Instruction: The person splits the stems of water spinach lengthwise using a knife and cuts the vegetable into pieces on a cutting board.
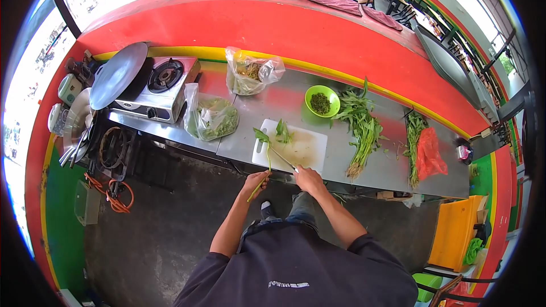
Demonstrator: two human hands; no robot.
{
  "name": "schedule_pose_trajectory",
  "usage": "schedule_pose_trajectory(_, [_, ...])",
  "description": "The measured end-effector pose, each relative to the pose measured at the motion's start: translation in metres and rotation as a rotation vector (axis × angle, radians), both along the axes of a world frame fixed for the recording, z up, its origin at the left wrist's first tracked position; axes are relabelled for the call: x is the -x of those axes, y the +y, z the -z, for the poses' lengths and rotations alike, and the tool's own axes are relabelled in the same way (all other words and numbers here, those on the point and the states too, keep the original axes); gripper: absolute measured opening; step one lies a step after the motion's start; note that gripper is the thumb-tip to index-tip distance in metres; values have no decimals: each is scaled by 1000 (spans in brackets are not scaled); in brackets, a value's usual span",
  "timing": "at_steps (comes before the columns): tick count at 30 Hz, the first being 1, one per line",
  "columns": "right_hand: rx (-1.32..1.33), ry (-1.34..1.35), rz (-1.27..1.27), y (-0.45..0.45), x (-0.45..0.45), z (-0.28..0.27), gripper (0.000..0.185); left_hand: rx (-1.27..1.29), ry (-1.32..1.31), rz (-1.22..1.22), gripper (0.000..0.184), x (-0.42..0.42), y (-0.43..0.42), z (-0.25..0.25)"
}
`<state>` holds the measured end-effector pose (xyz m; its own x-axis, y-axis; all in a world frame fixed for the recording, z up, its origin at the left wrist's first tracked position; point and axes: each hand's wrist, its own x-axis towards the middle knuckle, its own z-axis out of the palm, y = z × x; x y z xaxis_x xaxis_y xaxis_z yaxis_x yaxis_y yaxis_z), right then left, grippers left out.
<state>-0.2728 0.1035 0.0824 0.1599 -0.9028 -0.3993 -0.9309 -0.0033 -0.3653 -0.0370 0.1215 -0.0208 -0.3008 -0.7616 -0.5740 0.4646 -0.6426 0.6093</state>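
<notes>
Two hands work at the near edge of the steel counter (340, 156), where the white cutting board (310, 150) lies close to that edge; our left hand (257, 184) and right hand (309, 179) are just outside it, above the floor side; steel surface shows between the board and the long bundle of greens (365, 136) on the right, and a narrower strip shows between the board and the nearer plastic bag (211, 120) on the left.

That bag holds green leaves; the farther plastic bag (252, 75), near the back wall, holds greens and something brownish; the lime-green bowl (310, 92) holds finely cut dark green pieces; the red bag (430, 156) lies beside a second bundle (414, 136), its contents hidden.

We have our left fingers closed around the leafy stalk (268, 162), which is thin, pale green and slightly curved; its leafy top reaches over the board's left part, its lower end below our hand; our right fingers are wrapped round the knife's (281, 158) handle, blade slanting toward the stalk; loose leaves (283, 132) lie on the board.
</notes>
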Motion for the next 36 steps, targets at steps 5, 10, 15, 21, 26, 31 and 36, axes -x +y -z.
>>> schedule_pose_trajectory(5, [6,103,-162,-27,3,-17,28,-22,-40,15,31,2,-1,-7])
schedule_pose_trajectory(10, [0,249,-312,-56,-10,-38,27,-5,-113,40,31,4,-1,-9])
schedule_pose_trajectory(15, [3,316,-390,-68,-31,-60,26,30,-129,38,32,6,0,-14])
schedule_pose_trajectory(21, [-43,362,-415,-75,-41,-60,27,57,-168,54,32,5,3,-23])
schedule_pose_trajectory(26, [-125,365,-400,-72,-35,-71,28,114,-210,29,30,13,8,-23])
schedule_pose_trajectory(31, [-48,206,-288,-52,-2,-7,26,153,-258,22,29,13,9,-27])
schedule_pose_trajectory(36, [27,-93,-56,6,2,31,34,129,-268,5,29,9,11,-14])
